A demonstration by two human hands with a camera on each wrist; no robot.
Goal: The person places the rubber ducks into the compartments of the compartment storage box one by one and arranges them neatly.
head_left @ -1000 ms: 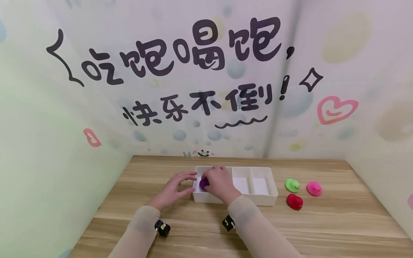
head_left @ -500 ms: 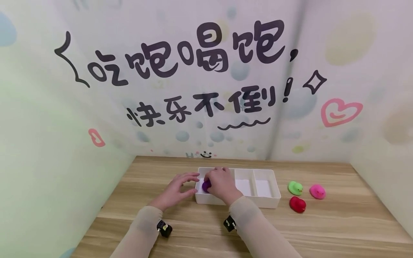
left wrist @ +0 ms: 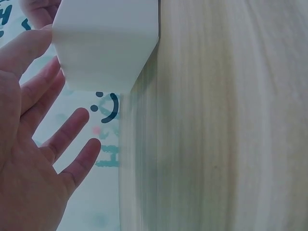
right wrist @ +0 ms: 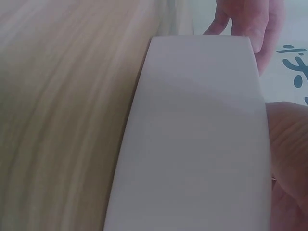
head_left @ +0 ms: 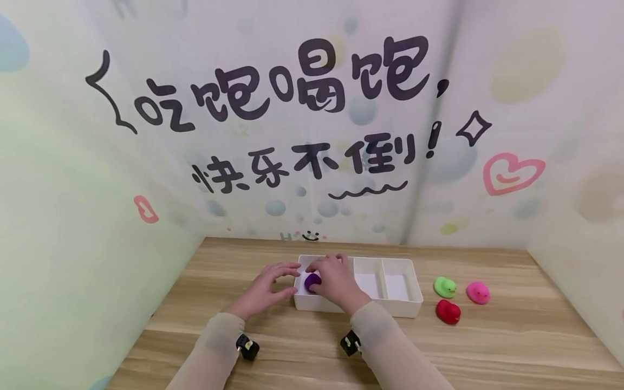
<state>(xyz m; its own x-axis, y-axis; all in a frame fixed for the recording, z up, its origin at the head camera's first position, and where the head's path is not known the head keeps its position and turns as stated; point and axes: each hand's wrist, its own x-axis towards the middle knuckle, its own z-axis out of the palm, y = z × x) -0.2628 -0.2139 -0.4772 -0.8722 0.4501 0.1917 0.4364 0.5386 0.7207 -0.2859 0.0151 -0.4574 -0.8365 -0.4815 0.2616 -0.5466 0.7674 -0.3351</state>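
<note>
A white divided tray (head_left: 390, 310) lies on the wooden table. In its left compartment sits a small rounded purple thing (head_left: 310, 281), partly covered by my right thumb. My right hand (head_left: 336, 279) hovers over that compartment, index finger lifted off the purple thing and thumb still overlapping it. My left hand (head_left: 263, 288) is at the tray's left end, thumb and fingers spread with their tips right at the rim. The left wrist view shows the spread fingers beside the tray's end wall (left wrist: 106, 48). In the right wrist view the tray's front wall (right wrist: 192, 134) hides most of the right hand (right wrist: 291, 149).
Right of the tray stand a green toy duck (head_left: 445, 287), a pink one (head_left: 478, 292) and a red one (head_left: 448, 312) on the table (head_left: 292, 352). A printed wall (head_left: 273, 216) rises behind the table, with side walls left and right.
My right fingers have loosened from the purple thing and lifted, so more of it shows in the compartment. The left hand keeps its place at the tray; the head view has shifted slightly.
</note>
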